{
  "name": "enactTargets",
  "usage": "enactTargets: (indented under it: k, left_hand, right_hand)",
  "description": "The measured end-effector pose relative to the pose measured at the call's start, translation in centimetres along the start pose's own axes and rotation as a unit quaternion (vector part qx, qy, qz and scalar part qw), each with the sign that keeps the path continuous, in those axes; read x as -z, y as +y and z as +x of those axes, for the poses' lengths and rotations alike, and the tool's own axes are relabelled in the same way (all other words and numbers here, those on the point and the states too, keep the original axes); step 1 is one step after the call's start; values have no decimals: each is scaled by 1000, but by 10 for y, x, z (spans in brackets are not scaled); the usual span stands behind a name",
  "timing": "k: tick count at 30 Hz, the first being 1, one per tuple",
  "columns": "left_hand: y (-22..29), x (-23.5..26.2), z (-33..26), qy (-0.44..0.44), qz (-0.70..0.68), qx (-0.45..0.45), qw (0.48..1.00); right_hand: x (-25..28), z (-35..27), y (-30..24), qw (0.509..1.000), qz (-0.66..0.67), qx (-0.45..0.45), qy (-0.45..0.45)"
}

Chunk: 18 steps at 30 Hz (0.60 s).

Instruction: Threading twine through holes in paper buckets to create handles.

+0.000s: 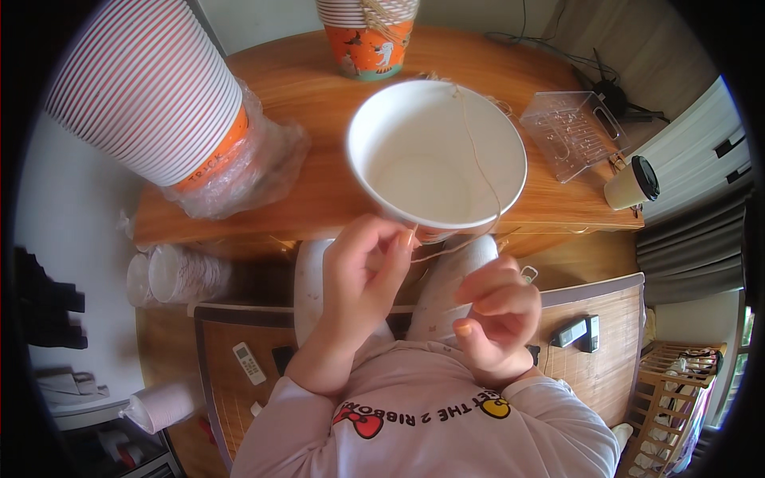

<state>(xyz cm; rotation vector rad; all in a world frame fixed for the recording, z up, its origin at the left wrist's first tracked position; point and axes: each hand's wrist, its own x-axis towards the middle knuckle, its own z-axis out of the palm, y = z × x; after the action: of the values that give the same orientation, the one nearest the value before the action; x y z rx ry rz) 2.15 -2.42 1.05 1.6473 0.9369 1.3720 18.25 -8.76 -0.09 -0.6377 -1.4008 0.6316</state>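
A large white paper bucket (430, 171) stands on the table's front part with its mouth tilted toward me. A thin length of twine (486, 179) runs from its far rim across the opening and over the near right rim to my left hand. My left hand (366, 267) is closed at the near rim, with thumb and forefinger pinching the twine. Right of it, below the rim, my right hand (502, 315) has loosely bent fingers. Its thumb stands apart from them, and nothing shows between.
On the wooden table (295, 64) are a tall bucket stack (151, 95) in plastic wrap, an orange bucket stack (366, 48) with twine, a clear plastic bin (570, 135) and a lidded cup (631, 183). A white remote (249, 363) lies on the mat below.
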Motion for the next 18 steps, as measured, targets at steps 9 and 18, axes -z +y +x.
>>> enactTargets:
  k: [9,18]
  left_hand:
    - [-6,2,-2,0,-19,66,998]
    - [1,-2,2,20,-69,54,996]
  right_hand:
    - [-8,61,-23,892,-420,165,-33]
    - [-24,82,-30,866,-465,103,-156]
